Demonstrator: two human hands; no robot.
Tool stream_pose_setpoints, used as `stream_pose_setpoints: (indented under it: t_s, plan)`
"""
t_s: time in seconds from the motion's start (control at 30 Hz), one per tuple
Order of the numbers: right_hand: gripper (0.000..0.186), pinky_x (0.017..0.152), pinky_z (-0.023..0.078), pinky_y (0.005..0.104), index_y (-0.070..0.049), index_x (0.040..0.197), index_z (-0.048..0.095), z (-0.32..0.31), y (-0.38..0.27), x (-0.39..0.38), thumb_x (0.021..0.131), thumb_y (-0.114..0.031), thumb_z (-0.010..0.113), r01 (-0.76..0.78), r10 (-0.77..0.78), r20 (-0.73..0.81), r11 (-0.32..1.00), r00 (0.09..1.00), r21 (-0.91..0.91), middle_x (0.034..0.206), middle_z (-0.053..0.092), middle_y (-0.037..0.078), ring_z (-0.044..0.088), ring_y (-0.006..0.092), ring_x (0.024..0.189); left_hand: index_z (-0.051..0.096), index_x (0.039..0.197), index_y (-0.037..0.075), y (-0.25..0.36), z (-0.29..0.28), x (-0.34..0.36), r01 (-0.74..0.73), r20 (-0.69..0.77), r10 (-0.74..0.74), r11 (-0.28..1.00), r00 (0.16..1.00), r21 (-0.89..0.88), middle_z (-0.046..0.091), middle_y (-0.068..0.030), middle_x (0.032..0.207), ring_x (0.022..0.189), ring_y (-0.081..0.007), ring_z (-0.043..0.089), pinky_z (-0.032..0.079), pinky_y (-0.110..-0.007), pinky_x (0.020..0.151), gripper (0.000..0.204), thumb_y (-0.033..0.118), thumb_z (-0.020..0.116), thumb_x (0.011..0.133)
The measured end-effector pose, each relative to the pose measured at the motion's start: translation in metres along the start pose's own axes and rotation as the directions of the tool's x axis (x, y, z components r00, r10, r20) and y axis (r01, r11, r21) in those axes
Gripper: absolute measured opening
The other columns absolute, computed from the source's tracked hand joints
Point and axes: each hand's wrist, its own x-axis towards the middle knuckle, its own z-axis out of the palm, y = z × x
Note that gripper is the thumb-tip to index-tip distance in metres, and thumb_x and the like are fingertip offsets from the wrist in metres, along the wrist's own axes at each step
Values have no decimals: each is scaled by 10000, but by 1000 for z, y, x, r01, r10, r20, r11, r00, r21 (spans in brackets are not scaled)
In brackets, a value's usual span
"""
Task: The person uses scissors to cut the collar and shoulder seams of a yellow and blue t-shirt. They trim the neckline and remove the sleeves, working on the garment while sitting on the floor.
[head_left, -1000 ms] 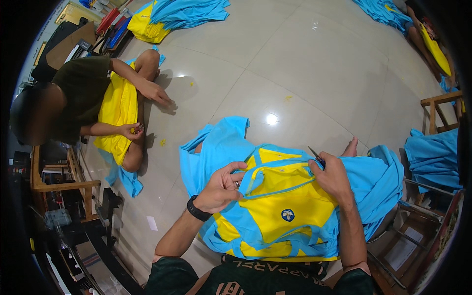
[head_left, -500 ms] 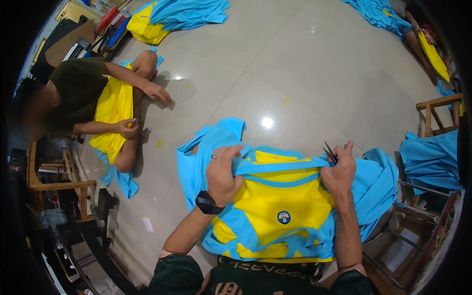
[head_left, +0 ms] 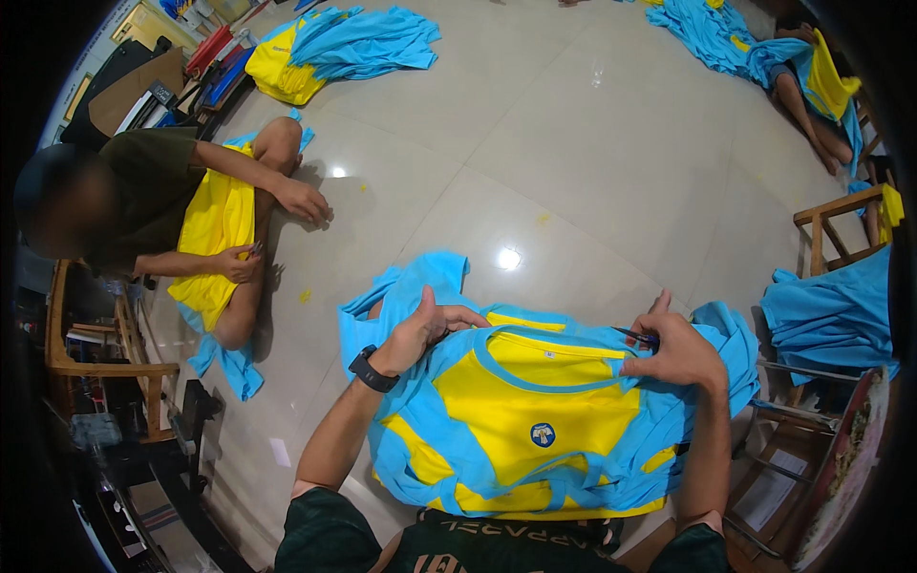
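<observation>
A yellow and light-blue T-shirt [head_left: 535, 401] lies spread across my lap, its blue-edged round collar facing up and a small round badge on its front. My left hand [head_left: 420, 334] is at the collar's left side, thumb raised and fingers stretched over the blue cloth, not closed on it. At the right shoulder, my right hand [head_left: 676, 351] keeps a small pair of dark-bladed scissors [head_left: 634, 335] in its curled fingers, blades pointing left. Its thumb presses the shirt beside the collar, and one finger sticks out.
A co-worker sits on the floor at the left with a yellow garment [head_left: 220, 215]. Blue and yellow shirts [head_left: 353, 43] lie in a heap beyond. At the right are a wooden stool [head_left: 841, 205], a pile of blue cloth [head_left: 826, 310] and another person's legs. Yellow scraps [head_left: 306, 296] dot the floor.
My left hand has let go of the stretched collar edge and turned thumb-up. The collar has fallen from a taut line into an open round. My right hand has lowered slightly with the scissors.
</observation>
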Motion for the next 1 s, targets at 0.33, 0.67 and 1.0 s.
stream_pose_setpoints:
  t_s: [0.33,0.67,1.0]
  plan:
    - [247,682,526,429,-46,853,742,-26,-12,-64,736,-238,845,79,-39,390,993,920,-85,766,695,131,689,345,756,766,1164,30,46,33,-64,-108,258,-110,703,960,702,780,-149,1035,923,-280,741,565,-361,837,305,263,732,970]
    - [269,726,549,439,-36,926,763,28,-20,-92,853,-293,793,105,-56,594,993,803,-48,854,738,155,710,375,820,628,1366,30,27,73,-85,157,82,-475,442,876,883,672,-217,1312,986,-397,710,572,-462,878,485,360,638,1011]
    - [282,782,561,463,-95,1046,780,17,-30,-90,857,-304,793,-165,219,108,914,970,-371,925,762,137,715,376,893,505,1455,-8,43,34,-100,495,-493,51,-143,869,857,431,-321,1532,916,-452,720,593,-505,807,759,483,707,912]
